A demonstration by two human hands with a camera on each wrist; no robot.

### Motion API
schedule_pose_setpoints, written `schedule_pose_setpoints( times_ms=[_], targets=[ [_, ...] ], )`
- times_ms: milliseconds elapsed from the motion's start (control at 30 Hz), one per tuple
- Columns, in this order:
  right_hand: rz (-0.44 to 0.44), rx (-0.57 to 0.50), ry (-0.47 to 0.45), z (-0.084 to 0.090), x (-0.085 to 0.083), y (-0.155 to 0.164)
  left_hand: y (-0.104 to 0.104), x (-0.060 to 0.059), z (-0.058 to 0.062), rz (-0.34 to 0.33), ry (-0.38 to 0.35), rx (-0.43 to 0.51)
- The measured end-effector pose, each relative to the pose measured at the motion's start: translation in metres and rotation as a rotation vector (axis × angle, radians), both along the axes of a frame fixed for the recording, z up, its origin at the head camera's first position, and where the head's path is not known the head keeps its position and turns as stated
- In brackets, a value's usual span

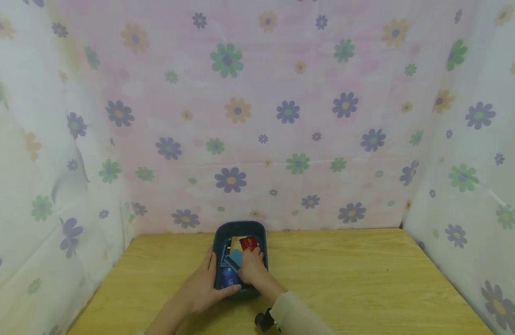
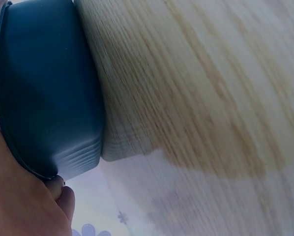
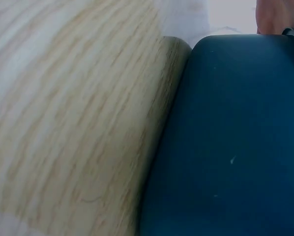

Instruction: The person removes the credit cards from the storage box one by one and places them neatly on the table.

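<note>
A dark blue plastic bin (image 1: pixel 239 225) stands on the wooden table (image 1: pixel 349 279) near the back wall, with several cards in it, among them a red card (image 1: pixel 249 243) and a light blue card (image 1: pixel 235 257). My left hand (image 1: pixel 203 284) grips the bin's left side, thumb laid across its near rim. My right hand (image 1: pixel 251 269) reaches into the bin, fingers curled down on the cards. The left wrist view shows the bin's outer wall (image 2: pixel 48 98) against my palm (image 2: pixel 19 201). In the right wrist view the bin's wall (image 3: pixel 235 147) fills the right half.
Flowered cloth (image 1: pixel 257 116) walls the table off at the back and on both sides. Bare wood (image 1: pixel 157 265) lies left and right of the bin. A black wrist mount (image 1: pixel 263 321) sits on my right sleeve near the front edge.
</note>
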State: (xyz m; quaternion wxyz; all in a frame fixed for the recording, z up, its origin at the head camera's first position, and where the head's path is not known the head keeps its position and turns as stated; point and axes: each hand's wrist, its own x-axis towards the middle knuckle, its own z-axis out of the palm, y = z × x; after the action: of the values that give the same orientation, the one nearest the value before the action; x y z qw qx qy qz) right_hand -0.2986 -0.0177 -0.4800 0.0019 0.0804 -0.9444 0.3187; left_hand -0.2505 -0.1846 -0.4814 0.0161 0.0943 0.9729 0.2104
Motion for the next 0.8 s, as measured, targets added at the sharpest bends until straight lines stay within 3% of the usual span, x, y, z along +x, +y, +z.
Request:
schedule_pose_setpoints(
  times_ms=[333,800],
  targets=[
    [0.042,-0.099,0.019,-0.002,-0.002,0.003,-0.001,0.003,0.0,-0.013,0.005,0.02],
    [0.191,-0.29,0.082,0.0,-0.004,0.014,0.0,0.0,-0.001,-0.014,0.005,0.031]
  ],
)
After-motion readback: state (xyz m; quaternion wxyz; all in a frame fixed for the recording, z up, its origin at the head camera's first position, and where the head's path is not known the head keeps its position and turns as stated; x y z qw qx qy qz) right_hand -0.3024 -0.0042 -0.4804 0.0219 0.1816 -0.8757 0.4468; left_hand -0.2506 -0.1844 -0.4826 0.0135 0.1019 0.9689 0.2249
